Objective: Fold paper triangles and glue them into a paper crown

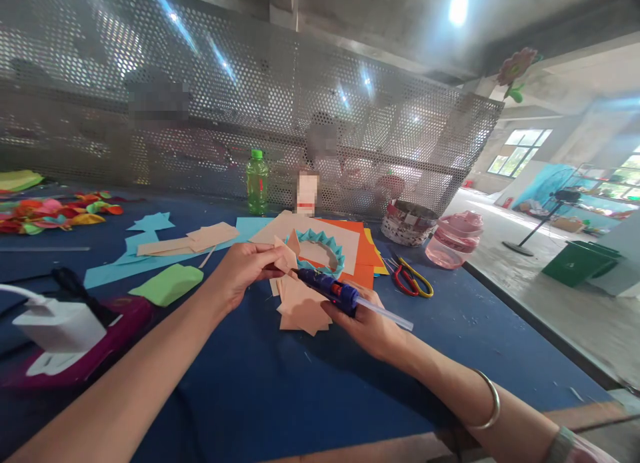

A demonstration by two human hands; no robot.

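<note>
Gluing appears in hand: the left fingers [265, 255] pinch a folded peach paper piece [285, 255], the right [345, 319] grip a glue gun [325, 284] aimed at it, probably calling for steadiness, with the turquoise paper ring [317, 236] just beyond.

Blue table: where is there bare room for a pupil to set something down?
The widest bare patch of table lies between the forearms, nearer than the beige stack. Another, with small scraps, lies between the jug and right forearm. Crowded: around the glue gun and ring, and by the power strip.
</note>
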